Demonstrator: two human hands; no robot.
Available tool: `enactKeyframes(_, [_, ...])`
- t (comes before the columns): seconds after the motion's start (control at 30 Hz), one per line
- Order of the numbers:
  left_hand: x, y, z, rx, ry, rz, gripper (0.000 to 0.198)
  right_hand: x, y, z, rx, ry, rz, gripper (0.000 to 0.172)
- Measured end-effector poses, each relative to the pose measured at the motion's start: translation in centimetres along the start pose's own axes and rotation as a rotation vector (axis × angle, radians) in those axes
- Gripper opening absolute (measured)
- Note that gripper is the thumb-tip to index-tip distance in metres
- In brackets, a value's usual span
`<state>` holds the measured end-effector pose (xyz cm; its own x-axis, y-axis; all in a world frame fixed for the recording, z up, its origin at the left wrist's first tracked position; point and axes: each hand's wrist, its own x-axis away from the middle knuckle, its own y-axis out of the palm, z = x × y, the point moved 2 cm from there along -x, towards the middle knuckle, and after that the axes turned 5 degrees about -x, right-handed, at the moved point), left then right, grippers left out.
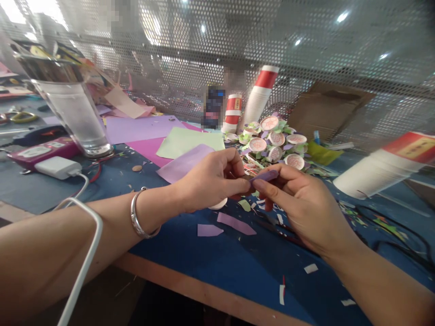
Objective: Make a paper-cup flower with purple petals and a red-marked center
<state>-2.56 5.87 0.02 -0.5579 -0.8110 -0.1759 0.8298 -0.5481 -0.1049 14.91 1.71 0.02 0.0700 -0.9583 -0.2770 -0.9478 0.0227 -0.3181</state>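
Observation:
My left hand (212, 179) and my right hand (302, 206) meet over the blue table mat (210, 258), both pinched on a small purple paper piece (267, 175) held between the fingertips. A silver bangle (139, 219) circles my left wrist. Something white, partly hidden, shows just under my left hand (219, 205). Right behind the hands lies a pile of small paper-cup flowers (275, 142) with green and purple petals. Purple paper scraps (234, 224) lie on the mat below the hands.
Purple, pink and green paper sheets (176, 140) lie left of the pile. A glass (76, 113), a white charger with cable (57, 166) and a pink device (41, 151) stand at left. Stacked paper cups (260, 97) stand behind; more lie at right (380, 167). Perforated metal screen at the back.

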Motion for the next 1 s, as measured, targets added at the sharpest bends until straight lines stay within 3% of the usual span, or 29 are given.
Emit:
enactKeyframes(0.73, [0.23,0.40,0.05,0.075,-0.026,0.046,0.027,0.23,-0.16,0.02,0.023,-0.018,0.023,0.022])
enactKeyframes(1.0, [0.19,0.09,0.16,0.093,-0.053,0.029,0.019,0.23,-0.33,0.06,0.054,-0.029,0.036,0.025])
